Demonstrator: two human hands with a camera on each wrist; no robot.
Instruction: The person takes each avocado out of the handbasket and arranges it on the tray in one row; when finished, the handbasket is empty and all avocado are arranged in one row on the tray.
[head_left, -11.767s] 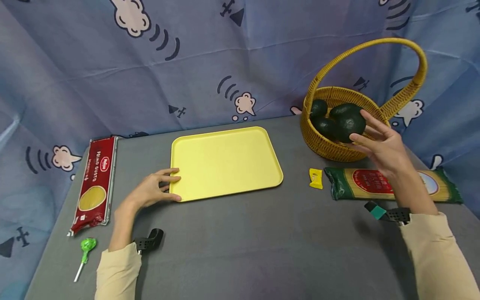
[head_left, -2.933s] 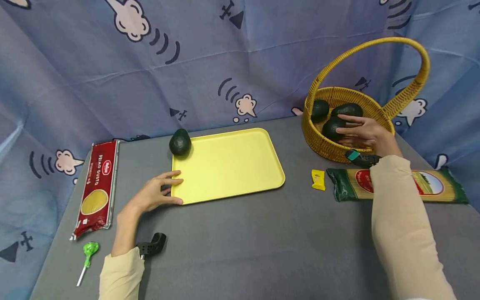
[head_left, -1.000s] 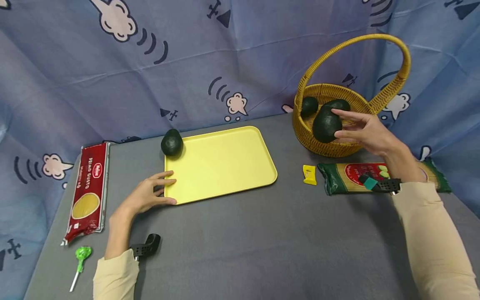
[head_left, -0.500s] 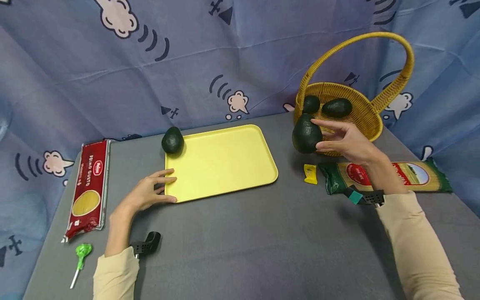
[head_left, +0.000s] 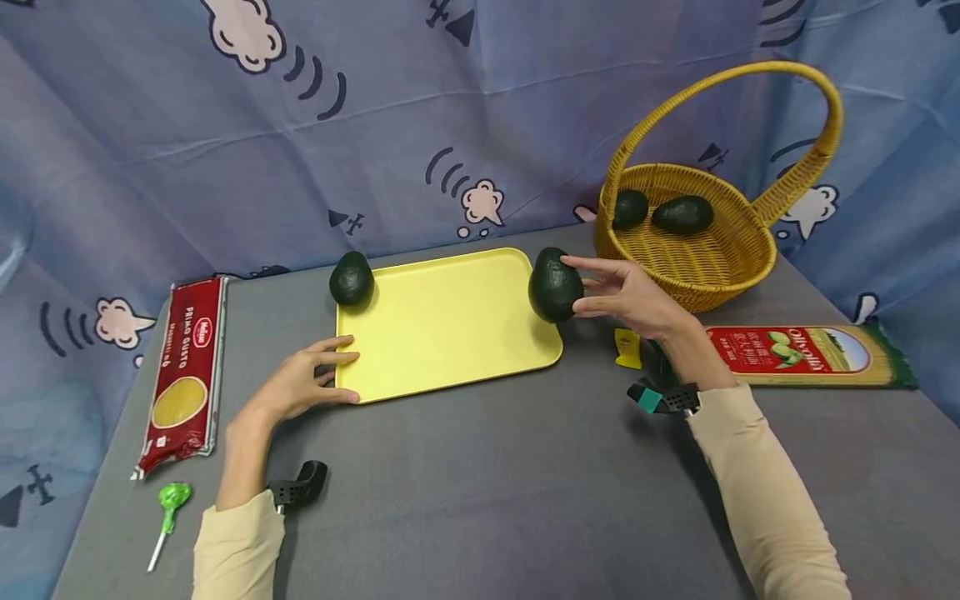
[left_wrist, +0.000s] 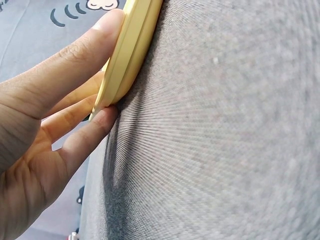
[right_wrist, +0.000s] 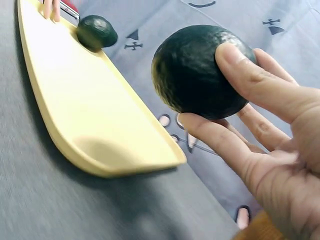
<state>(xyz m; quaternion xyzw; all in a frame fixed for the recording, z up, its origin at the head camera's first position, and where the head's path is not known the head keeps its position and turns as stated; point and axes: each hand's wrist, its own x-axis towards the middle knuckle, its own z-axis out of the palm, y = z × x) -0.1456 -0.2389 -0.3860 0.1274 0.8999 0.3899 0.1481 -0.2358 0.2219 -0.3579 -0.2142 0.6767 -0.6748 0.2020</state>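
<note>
My right hand (head_left: pixel 626 296) holds a dark green avocado (head_left: pixel 556 285) between thumb and fingers, up above the right end of a yellow tray (head_left: pixel 450 325). In the right wrist view the avocado (right_wrist: pixel 200 72) hangs in the air, its shadow falling on the tray (right_wrist: pixel 100 115). A second avocado (head_left: pixel 352 280) sits at the tray's back left corner. With thumb and fingertips, my left hand (head_left: pixel 300 383) grips the tray's front left corner; the left wrist view shows the thumb against the rim (left_wrist: pixel 125 55).
A wicker basket (head_left: pixel 686 258) with a tall handle holds two more avocados (head_left: pixel 682 215) at back right. A green spaghetti pack (head_left: pixel 810 357) and yellow wrapped candy (head_left: pixel 627 348) lie before it. On the left are a red spaghetti pack (head_left: pixel 183 375) and green lollipop (head_left: pixel 174 497).
An avocado has come to the tray's back left corner. My right hand then took another from the basket and carried it left to above the tray. My left hand stays at the tray's corner.
</note>
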